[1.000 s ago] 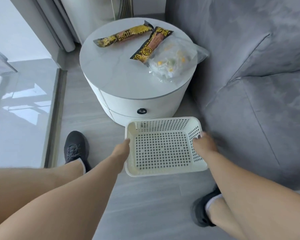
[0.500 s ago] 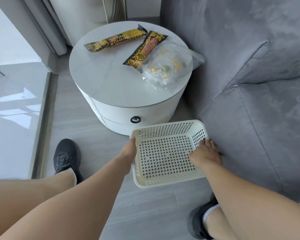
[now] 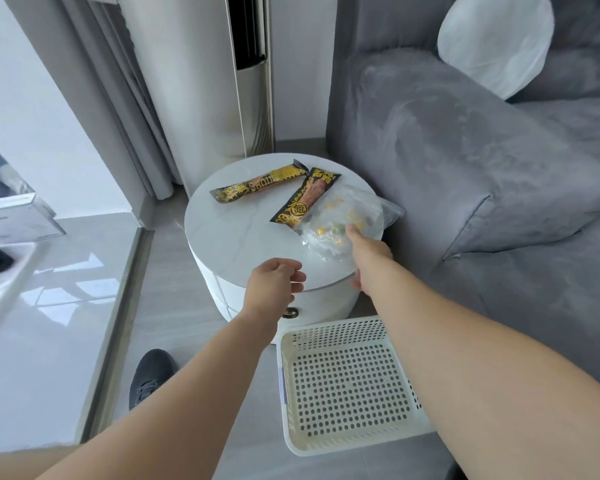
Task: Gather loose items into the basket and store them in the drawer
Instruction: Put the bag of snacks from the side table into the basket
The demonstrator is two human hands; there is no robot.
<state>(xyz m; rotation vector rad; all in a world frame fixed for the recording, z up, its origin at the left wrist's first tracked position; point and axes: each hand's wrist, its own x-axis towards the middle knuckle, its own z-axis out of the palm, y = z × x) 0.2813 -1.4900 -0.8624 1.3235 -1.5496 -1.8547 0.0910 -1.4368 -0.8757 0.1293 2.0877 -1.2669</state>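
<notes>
Grey plank floor (image 3: 174,271), tight corner between a grey velvet sofa (image 3: 465,168) and a white column unit (image 3: 201,98). Round white marble-topped side desk (image 3: 236,233) stands here, its drawer with a dark ring pull (image 3: 289,312) closed.

Perforated cream plastic basket (image 3: 343,386) sits on the floor just before the desk, nothing in it.

On the top: two black-and-yellow snack sticks (image 3: 257,186), one partly under a clear plastic bag of mixed sweets (image 3: 340,223).

Right hand (image 3: 369,258) reaches onto the bag's near end; fingertips touch it, grip not visibly closed, cannot tell if it holds. Left hand (image 3: 274,285) hovers over the near rim, fingers loosely curled, holding nothing.

Progress: early. Nothing gathered; three items left, then drawer.

Room: bag overhangs the desk's sofa-side edge; sofa arm crowds the right. Open floor lies left. Basket likely blocks the drawer's swing.
</notes>
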